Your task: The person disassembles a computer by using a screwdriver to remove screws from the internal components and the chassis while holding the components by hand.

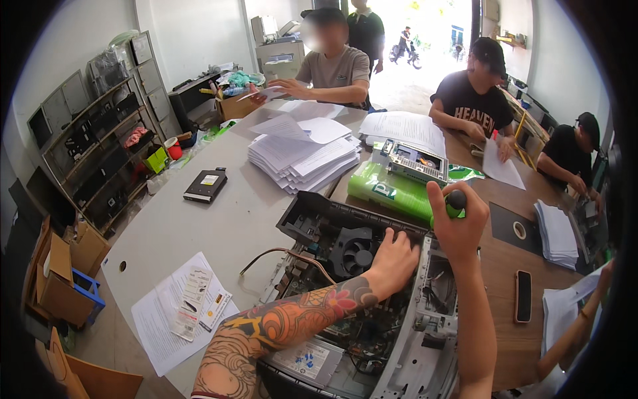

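While a white sheet of printed paper [156,332] lies at the lower left of the frame on a smooth grey-white table [153,259], slim white-and-clear packaging [194,302] rests on top of it. Above, left of centre, sits a flat black rectangular optical drive [205,187], and in the upper middle rises a loose-edged stack of white printed sheets [302,154]. The open black-and-silver metal computer case [407,326] fills the lower middle, its insides facing up, with a square black plastic fan [352,254] in its upper part. The left hand [393,263] reaches across the case to just right of the fan, fingers bent down near the inner side; whether they grip anything I cannot tell. Beyond the case, a bright green plastic package [385,193] lies under a silver metal drive unit [417,161]. Right of centre, the right hand [463,229] is raised, its fingers closed around a black-and-green tool handle [456,200], whose lower end is hidden. At the right, a black smartphone [524,297] lies on a brown wooden table [498,346], below a beige tape roll [519,230] and beside a white paper pile [557,234].
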Demonstrator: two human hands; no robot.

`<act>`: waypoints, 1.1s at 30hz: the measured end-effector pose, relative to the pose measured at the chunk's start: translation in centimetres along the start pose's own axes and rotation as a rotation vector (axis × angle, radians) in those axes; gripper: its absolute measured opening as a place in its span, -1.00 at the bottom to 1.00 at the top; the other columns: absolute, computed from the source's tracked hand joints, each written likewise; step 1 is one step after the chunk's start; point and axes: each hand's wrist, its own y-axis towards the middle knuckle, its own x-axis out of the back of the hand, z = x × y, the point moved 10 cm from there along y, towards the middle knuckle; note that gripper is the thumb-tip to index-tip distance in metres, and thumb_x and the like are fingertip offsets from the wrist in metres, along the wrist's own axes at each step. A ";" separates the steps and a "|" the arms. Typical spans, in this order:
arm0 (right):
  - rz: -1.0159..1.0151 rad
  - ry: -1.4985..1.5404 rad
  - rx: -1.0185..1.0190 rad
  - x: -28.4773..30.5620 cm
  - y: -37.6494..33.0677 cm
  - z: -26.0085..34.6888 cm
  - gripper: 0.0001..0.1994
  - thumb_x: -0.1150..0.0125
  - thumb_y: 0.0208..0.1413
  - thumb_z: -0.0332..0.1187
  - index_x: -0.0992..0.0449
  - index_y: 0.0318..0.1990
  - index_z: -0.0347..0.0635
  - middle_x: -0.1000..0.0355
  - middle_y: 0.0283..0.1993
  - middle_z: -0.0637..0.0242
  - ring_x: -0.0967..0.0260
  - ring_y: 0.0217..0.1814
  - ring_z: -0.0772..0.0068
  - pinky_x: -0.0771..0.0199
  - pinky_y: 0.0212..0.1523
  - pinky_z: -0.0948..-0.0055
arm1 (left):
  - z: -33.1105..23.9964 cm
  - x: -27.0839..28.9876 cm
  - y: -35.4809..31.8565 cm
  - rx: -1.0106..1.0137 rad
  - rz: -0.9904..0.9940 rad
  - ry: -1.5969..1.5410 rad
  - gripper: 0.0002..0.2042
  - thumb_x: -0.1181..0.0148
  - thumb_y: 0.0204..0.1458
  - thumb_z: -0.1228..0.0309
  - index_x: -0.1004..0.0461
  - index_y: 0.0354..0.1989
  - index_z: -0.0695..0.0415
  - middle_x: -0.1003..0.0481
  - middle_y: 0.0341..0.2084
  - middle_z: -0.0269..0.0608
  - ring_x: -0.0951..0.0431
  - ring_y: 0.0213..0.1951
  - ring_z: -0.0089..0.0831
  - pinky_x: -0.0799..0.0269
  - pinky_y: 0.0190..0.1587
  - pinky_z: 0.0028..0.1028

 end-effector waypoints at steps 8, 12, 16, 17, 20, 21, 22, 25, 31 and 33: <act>-0.010 0.006 0.006 0.2 0.0 0.1 -0.67 -0.45 0.03 -0.30 -0.40 -0.56 -0.24 -0.26 -0.67 0.32 -0.15 -0.66 0.48 -0.12 -0.59 0.45 | 0.0 0.8 -0.1 0.018 -0.031 -0.004 -0.72 -0.27 -0.10 0.35 -0.51 -0.19 0.15 -0.51 -0.19 -0.06 -0.43 0.01 -0.17 -0.19 0.17 -0.01; -0.004 -0.011 0.020 0.3 0.2 0.1 -0.67 -0.45 0.03 -0.30 -0.39 -0.57 -0.24 -0.26 -0.67 0.32 -0.14 -0.66 0.49 -0.10 -0.59 0.46 | -0.2 0.9 0.1 -0.004 -0.053 -0.035 -0.77 -0.28 -0.16 0.36 -0.58 -0.30 0.16 -0.50 -0.24 -0.08 -0.45 -0.02 -0.18 -0.21 0.16 -0.01; -0.008 0.005 -0.004 0.1 0.0 0.1 -0.67 -0.45 0.03 -0.30 -0.39 -0.57 -0.24 -0.25 -0.68 0.32 -0.14 -0.66 0.49 -0.10 -0.59 0.45 | -0.3 0.9 -0.4 -0.036 0.032 -0.024 -0.83 -0.25 -0.10 0.35 -0.67 -0.35 0.08 -0.50 -0.20 -0.08 -0.43 0.01 -0.17 -0.17 0.19 0.01; 0.000 -0.003 0.002 0.1 0.0 0.2 -0.67 -0.45 0.03 -0.31 -0.39 -0.57 -0.24 -0.24 -0.68 0.32 -0.14 -0.66 0.48 -0.10 -0.59 0.45 | -0.4 0.9 -0.4 -0.037 0.030 -0.022 -0.83 -0.25 -0.10 0.35 -0.67 -0.35 0.08 -0.50 -0.20 -0.08 -0.43 0.01 -0.17 -0.17 0.19 0.01; 0.006 -0.006 0.022 -0.1 -0.2 0.2 -0.67 -0.44 0.03 -0.31 -0.39 -0.57 -0.24 -0.24 -0.67 0.32 -0.14 -0.66 0.46 -0.11 -0.59 0.44 | -0.6 0.6 -0.3 -0.032 0.030 0.002 -0.83 -0.23 -0.06 0.34 -0.67 -0.32 0.06 -0.50 -0.18 -0.08 -0.42 0.02 -0.15 -0.15 0.20 0.02; 0.004 -0.005 0.038 -0.2 -0.3 0.3 -0.67 -0.44 0.03 -0.31 -0.39 -0.56 -0.24 -0.25 -0.67 0.32 -0.14 -0.66 0.45 -0.12 -0.58 0.44 | -0.5 0.5 -0.2 -0.037 0.026 0.025 -0.82 -0.22 -0.06 0.33 -0.68 -0.31 0.06 -0.50 -0.17 -0.08 -0.42 0.03 -0.15 -0.15 0.20 0.03; 0.007 -0.005 0.034 -0.2 -0.3 0.3 -0.67 -0.44 0.03 -0.31 -0.39 -0.56 -0.24 -0.25 -0.67 0.32 -0.14 -0.66 0.45 -0.12 -0.58 0.44 | -0.6 0.4 -0.1 -0.044 0.021 0.043 -0.81 -0.22 -0.05 0.32 -0.68 -0.29 0.07 -0.50 -0.16 -0.08 -0.41 0.04 -0.15 -0.14 0.21 0.03; 0.030 -0.008 0.029 -0.5 -0.3 0.4 -0.68 -0.44 0.03 -0.32 -0.40 -0.56 -0.25 -0.26 -0.65 0.30 -0.16 -0.65 0.43 -0.12 -0.58 0.44 | -1.0 0.8 -0.5 -0.061 -0.065 0.057 -0.84 -0.28 -0.17 0.36 -0.65 -0.40 0.13 -0.50 -0.28 -0.09 -0.44 -0.03 -0.19 -0.21 0.17 0.01; 0.012 -0.027 0.011 -0.2 -0.2 0.1 -0.68 -0.44 0.04 -0.30 -0.40 -0.55 -0.24 -0.26 -0.66 0.31 -0.16 -0.65 0.45 -0.12 -0.57 0.44 | -0.4 0.9 -0.3 -0.014 -0.102 0.001 -0.79 -0.26 -0.13 0.35 -0.63 -0.32 0.17 -0.54 -0.32 -0.09 -0.47 -0.06 -0.20 -0.21 0.17 0.04; 0.020 -0.051 -0.008 -0.1 -0.1 0.0 -0.67 -0.43 0.06 -0.28 -0.40 -0.56 -0.23 -0.23 -0.68 0.34 -0.14 -0.66 0.51 -0.11 -0.57 0.47 | -0.3 0.9 -0.1 -0.016 -0.084 -0.009 -0.80 -0.26 -0.13 0.35 -0.63 -0.34 0.16 -0.54 -0.32 -0.08 -0.48 -0.07 -0.19 -0.20 0.18 0.05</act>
